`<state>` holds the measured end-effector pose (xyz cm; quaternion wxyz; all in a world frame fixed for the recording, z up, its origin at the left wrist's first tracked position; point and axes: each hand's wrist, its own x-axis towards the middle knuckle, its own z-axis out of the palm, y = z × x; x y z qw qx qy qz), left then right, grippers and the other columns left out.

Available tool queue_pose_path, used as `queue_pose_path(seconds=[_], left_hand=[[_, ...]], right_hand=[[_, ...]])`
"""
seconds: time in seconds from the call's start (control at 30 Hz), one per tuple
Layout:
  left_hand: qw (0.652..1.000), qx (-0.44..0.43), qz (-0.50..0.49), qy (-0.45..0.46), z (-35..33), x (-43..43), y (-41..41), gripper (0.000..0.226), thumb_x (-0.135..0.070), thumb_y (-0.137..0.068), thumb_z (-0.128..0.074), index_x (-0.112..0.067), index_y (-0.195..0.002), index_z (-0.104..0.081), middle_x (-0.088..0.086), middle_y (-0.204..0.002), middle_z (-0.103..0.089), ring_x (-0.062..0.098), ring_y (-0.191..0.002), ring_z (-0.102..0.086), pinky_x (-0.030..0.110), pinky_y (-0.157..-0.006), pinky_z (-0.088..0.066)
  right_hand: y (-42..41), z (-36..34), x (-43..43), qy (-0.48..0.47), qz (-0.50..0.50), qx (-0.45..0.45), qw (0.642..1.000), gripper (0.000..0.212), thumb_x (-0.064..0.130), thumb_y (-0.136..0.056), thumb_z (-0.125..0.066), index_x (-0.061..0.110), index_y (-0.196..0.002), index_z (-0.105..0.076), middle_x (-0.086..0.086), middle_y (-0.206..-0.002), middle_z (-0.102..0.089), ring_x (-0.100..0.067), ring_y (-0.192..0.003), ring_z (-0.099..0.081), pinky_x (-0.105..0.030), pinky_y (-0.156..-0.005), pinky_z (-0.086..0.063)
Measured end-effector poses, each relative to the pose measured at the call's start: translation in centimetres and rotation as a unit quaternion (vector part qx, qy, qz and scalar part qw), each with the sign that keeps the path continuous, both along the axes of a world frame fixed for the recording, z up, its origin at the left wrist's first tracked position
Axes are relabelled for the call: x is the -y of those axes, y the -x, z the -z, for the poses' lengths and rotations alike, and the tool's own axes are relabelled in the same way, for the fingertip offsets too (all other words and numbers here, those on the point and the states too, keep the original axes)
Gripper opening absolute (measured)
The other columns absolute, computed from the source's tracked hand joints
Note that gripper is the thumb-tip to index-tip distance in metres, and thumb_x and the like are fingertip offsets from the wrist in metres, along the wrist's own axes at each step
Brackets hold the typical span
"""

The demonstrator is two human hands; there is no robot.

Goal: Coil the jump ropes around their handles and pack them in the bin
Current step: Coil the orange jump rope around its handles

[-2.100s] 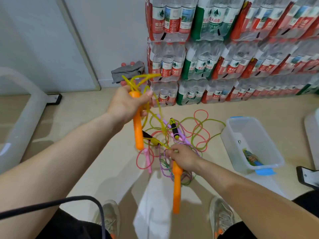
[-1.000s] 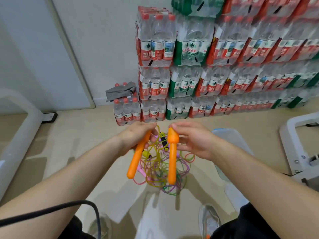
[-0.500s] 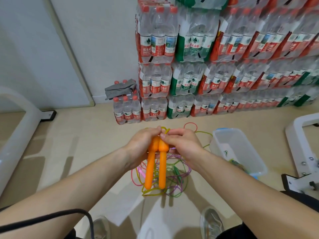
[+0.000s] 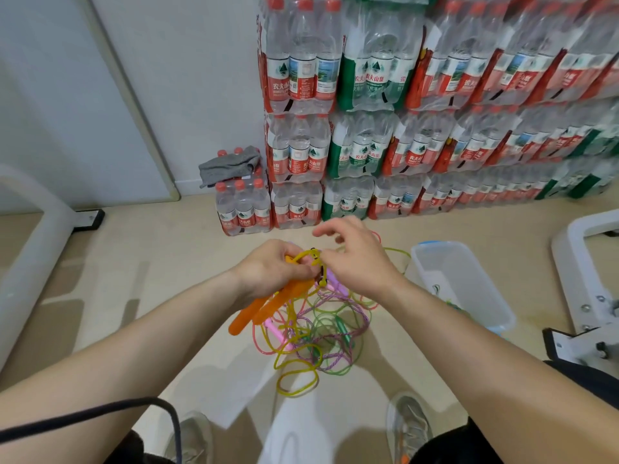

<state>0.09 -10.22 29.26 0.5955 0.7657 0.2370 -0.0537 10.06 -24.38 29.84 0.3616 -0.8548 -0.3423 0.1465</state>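
Orange plastic handles (image 4: 258, 311): two, pressed side by side in the air; the long axis slopes from the cord end, up and away, down to the free ends nearer the person and to their left.
Left hand (image 4: 271, 272): clenched round the pair at the upper, cord end.
Right hand (image 4: 355, 262): just beside the left hand at that same end; thumb and fingers seem to pinch a loop of thin yellow cord (image 4: 301, 254), forefinger lifted.
Slack: the cord drops below and right of the grip into a tangled pile of coloured ropes (image 4: 330, 333) on the floor.
Next move, as I judge it: wind across the handles' axis, with the right hand, nearer the slack, carrying the cord.
Clear plastic bin (image 4: 459, 279): on the floor to the right, well apart, nearer the right hand.
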Motion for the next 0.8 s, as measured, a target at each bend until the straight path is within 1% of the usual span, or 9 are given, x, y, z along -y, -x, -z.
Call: queue_pose_path(seconds=[0.07,0.13,0.2,0.3,0.37,0.43,0.5,0.63,0.8], left_hand=[[0.999,0.007,0.045,-0.002,-0.6,-0.1,0.3,0.035,-0.037,-0.077,-0.081,-0.006,-0.093,-0.076,0.029,-0.097,-0.070,0.025,-0.076,-0.056,0.040,-0.075,-0.042],[0.996,0.005,0.088,0.009,-1.3,-0.5,0.7,0.031,-0.036,-0.077,-0.083,-0.010,-0.094,-0.079,0.026,-0.099,-0.072,0.027,-0.081,-0.061,0.045,-0.080,-0.047],[0.991,-0.001,0.131,0.029,-1.9,-0.7,1.0,0.017,-0.023,-0.086,-0.078,-0.010,-0.096,-0.080,0.020,-0.099,-0.075,0.026,-0.087,-0.067,0.047,-0.091,-0.052],[0.987,-0.021,0.156,0.041,-2.2,-0.5,1.3,0.021,-0.020,-0.089,-0.075,-0.002,-0.101,-0.076,0.028,-0.104,-0.071,0.035,-0.092,-0.067,0.056,-0.098,-0.051],[0.987,-0.045,0.148,0.042,-2.0,-0.3,1.5,0.027,-0.023,-0.090,-0.074,0.001,-0.102,-0.074,0.030,-0.106,-0.070,0.039,-0.094,-0.067,0.059,-0.098,-0.051],[0.988,-0.064,0.134,0.051,-1.8,-0.6,1.5,0.029,-0.028,-0.091,-0.072,0.000,-0.098,-0.075,0.030,-0.107,-0.070,0.044,-0.095,-0.066,0.055,-0.092,-0.051],[0.985,-0.079,0.122,0.088,-1.8,-0.9,1.4,0.033,-0.037,-0.093,-0.066,-0.005,-0.095,-0.076,0.029,-0.108,-0.070,0.041,-0.098,-0.063,0.051,-0.090,-0.044],[0.963,-0.094,0.088,0.237,-1.2,-1.8,1.1,0.042,-0.032,-0.098,-0.044,0.000,-0.098,-0.071,0.024,-0.110,-0.069,0.037,-0.104,-0.063,0.048,-0.099,-0.043],[0.962,-0.010,0.056,0.268,-0.2,-1.2,1.0,0.034,-0.010,-0.102,-0.042,0.007,-0.122,-0.064,0.025,-0.126,-0.066,0.030,-0.109,-0.064,0.045,-0.096,-0.041]], right_hand=[[-0.5,0.2,-0.1,-0.037,-0.046,-0.083,0.995,0.030,0.043,-0.070,-0.050,0.040,-0.092,-0.070,0.013,-0.111,-0.064,-0.010,-0.113,-0.056,-0.038,-0.099,-0.044],[-1.0,0.5,-0.2,-0.050,-0.075,-0.165,0.982,0.032,0.052,-0.066,-0.049,0.033,-0.076,-0.073,0.007,-0.089,-0.072,-0.012,-0.091,-0.064,-0.039,-0.089,-0.047],[-1.4,0.6,0.2,-0.038,-0.083,-0.224,0.970,0.045,0.061,-0.073,-0.050,0.022,-0.070,-0.070,-0.005,-0.067,-0.066,-0.017,-0.065,-0.059,-0.039,-0.073,-0.044],[-1.9,0.6,1.1,0.049,-0.096,-0.245,0.964,0.061,0.078,-0.076,-0.045,0.021,-0.069,-0.067,-0.005,-0.055,-0.053,-0.015,-0.052,-0.049,-0.035,-0.066,-0.040],[-1.9,0.2,1.2,0.041,-0.103,-0.266,0.958,0.050,0.065,-0.084,-0.052,0.017,-0.074,-0.065,-0.002,-0.053,-0.046,-0.014,-0.050,-0.042,-0.034,-0.062,-0.038],[-2.1,-0.1,1.2,-0.021,-0.091,-0.297,0.950,0.023,0.027,-0.095,-0.055,0.012,-0.081,-0.066,0.000,-0.054,-0.046,-0.012,-0.048,-0.039,-0.030,-0.055,-0.035],[-2.5,-0.1,1.5,-0.052,-0.098,-0.304,0.946,0.019,0.005,-0.096,-0.054,0.013,-0.088,-0.069,0.001,-0.057,-0.053,-0.013,-0.051,-0.042,-0.028,-0.052,-0.033],[-2.7,0.2,1.7,-0.089,-0.115,-0.302,0.942,0.012,0.003,-0.094,-0.065,0.013,-0.094,-0.072,-0.002,-0.071,-0.068,-0.011,-0.060,-0.057,-0.024,-0.055,-0.039],[-2.9,0.0,1.4,-0.113,-0.086,-0.282,0.949,0.010,-0.001,-0.089,-0.071,0.010,-0.091,-0.072,-0.004,-0.073,-0.070,-0.002,-0.059,-0.063,-0.012,-0.053,-0.044]])
